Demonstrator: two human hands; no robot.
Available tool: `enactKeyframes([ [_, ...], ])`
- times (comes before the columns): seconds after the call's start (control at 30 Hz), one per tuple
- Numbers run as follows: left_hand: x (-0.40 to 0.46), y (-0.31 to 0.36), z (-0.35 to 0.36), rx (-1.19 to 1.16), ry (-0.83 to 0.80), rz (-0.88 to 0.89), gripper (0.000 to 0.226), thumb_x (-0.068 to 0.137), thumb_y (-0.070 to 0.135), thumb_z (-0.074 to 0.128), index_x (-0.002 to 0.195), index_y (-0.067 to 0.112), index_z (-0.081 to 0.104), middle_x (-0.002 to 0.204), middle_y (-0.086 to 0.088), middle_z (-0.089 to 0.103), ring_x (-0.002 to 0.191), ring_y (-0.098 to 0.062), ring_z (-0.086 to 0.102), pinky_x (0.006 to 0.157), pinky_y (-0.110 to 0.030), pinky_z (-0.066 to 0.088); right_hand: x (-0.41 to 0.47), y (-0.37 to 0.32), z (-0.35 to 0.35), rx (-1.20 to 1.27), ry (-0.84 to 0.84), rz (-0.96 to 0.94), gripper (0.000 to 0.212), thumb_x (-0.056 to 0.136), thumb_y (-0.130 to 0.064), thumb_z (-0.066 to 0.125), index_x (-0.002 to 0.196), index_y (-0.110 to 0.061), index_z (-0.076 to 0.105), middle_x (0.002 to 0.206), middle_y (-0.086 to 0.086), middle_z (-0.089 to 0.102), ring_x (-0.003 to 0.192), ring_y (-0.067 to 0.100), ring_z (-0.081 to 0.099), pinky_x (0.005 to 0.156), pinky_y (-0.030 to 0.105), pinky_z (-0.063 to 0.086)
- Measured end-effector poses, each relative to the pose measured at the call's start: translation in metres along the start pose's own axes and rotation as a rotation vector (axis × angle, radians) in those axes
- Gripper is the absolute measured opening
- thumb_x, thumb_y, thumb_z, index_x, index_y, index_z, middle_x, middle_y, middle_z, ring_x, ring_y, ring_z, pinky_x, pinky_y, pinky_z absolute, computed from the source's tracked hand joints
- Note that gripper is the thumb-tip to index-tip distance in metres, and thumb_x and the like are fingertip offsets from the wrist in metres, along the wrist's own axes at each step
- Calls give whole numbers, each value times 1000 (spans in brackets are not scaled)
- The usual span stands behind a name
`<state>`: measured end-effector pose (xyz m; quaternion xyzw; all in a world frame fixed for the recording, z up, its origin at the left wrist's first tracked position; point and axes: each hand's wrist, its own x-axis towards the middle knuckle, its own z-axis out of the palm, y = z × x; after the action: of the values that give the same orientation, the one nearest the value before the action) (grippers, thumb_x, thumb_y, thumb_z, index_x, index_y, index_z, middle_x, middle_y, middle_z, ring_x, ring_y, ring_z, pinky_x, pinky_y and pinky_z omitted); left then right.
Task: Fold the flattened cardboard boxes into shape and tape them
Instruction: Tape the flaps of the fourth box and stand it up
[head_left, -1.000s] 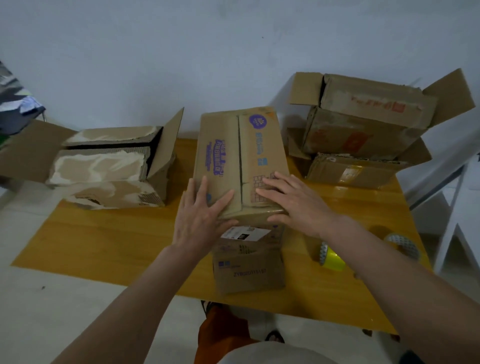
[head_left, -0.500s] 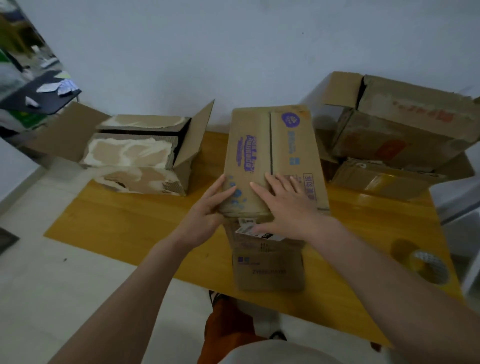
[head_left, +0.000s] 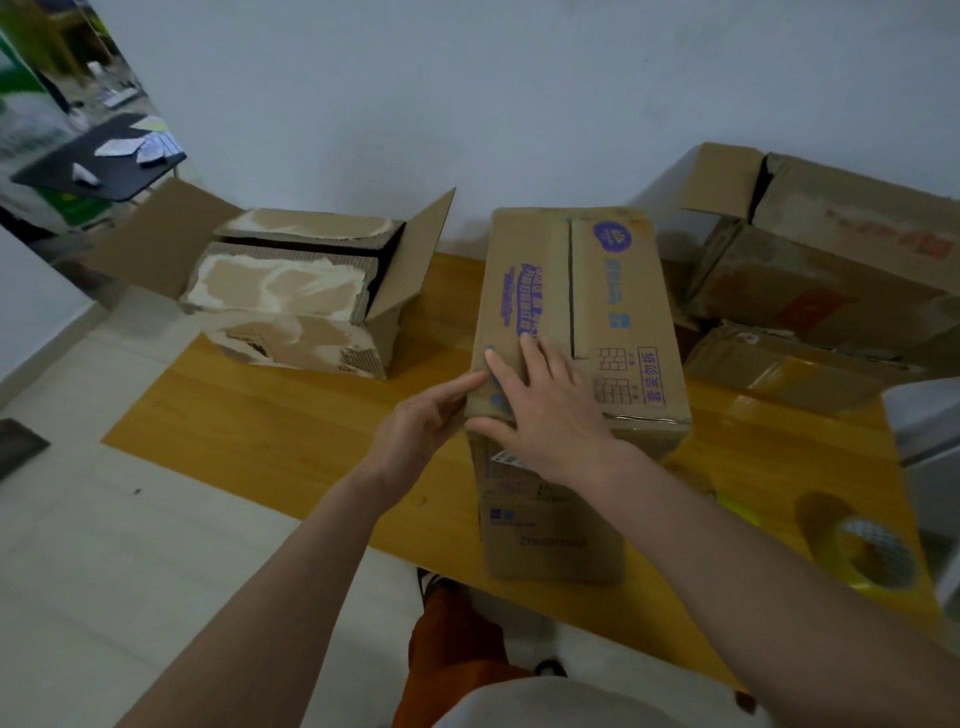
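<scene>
From the head view, a cardboard box with purple print (head_left: 582, 312) stands upright near the middle of the wooden tabletop (head_left: 291, 441), its folded top flaps meeting along a dark seam that runs away from the person. The right hand (head_left: 550, 410) lies flat on the near left part of that top, fingers straight and spread, the thumb stretched along the near edge. The left hand (head_left: 421, 426) comes in from the left side of the box at its near top corner, fingers extended and touching the cardboard just below the right hand; neither hand is curled round anything. The box's near wall, with a white label, drops toward the tabletop's near edge. Toward the far left corner sits a second box (head_left: 291, 291) with torn, pale-patched flaps, its two side flaps splayed open. Along the far right side a pile of worn cardboard boxes (head_left: 810, 280) is stacked, one with red print lying on the others, well apart from the hands. A roll of yellow tape (head_left: 867, 556) lies near the near right corner of the tabletop, and a second yellow item beside the right forearm is mostly hidden. Beyond the far left corner, a dark surface (head_left: 98, 166) carries some pale scraps.
</scene>
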<state>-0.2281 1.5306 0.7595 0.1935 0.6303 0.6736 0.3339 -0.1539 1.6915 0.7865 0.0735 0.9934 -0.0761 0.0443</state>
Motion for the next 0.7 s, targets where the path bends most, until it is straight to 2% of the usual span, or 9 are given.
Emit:
enactKeyframes([
  [0.13,-5,-3,1,-39,2,4,52,97,-4,23,135,16,51,141,-4,53,131,-17,50,105,-32,44,3,-8,8,-110,75,-2,78,89,-68,21,152,-25,2,158,21,6,145,38,5,117,47,12],
  [0.23,-5,-4,1,-88,-3,-18,56,85,11,35,140,19,46,139,-1,55,128,-14,53,102,-31,46,1,-5,11,-191,75,-26,80,91,-64,28,152,-22,-2,157,24,6,144,41,8,116,48,15],
  [0.33,-8,-13,-1,-199,101,-80,63,77,12,47,139,21,43,131,-6,59,122,-17,58,101,-34,48,0,-6,11,-202,77,-30,80,91,-65,26,152,-22,-3,157,23,6,145,40,9,116,48,16],
  [0.47,-14,-28,-2,-84,222,-133,51,80,4,72,129,9,57,120,-10,66,116,-24,61,100,-40,50,1,-6,10,-150,80,-14,80,90,-68,27,152,-26,0,158,19,7,145,37,7,117,47,13],
  [0.6,-13,-31,3,-62,307,-115,45,72,22,77,112,5,69,108,-10,72,107,-24,66,94,-39,53,0,-7,11,-112,85,-1,81,89,-69,29,152,-27,1,158,17,6,146,36,6,117,46,13],
  [0.7,-13,-30,6,-82,368,-97,24,73,14,76,93,1,71,95,-11,73,93,-22,68,86,-33,54,0,-6,11,-116,83,-3,81,89,-69,28,152,-28,0,158,17,6,146,35,5,117,46,14],
])
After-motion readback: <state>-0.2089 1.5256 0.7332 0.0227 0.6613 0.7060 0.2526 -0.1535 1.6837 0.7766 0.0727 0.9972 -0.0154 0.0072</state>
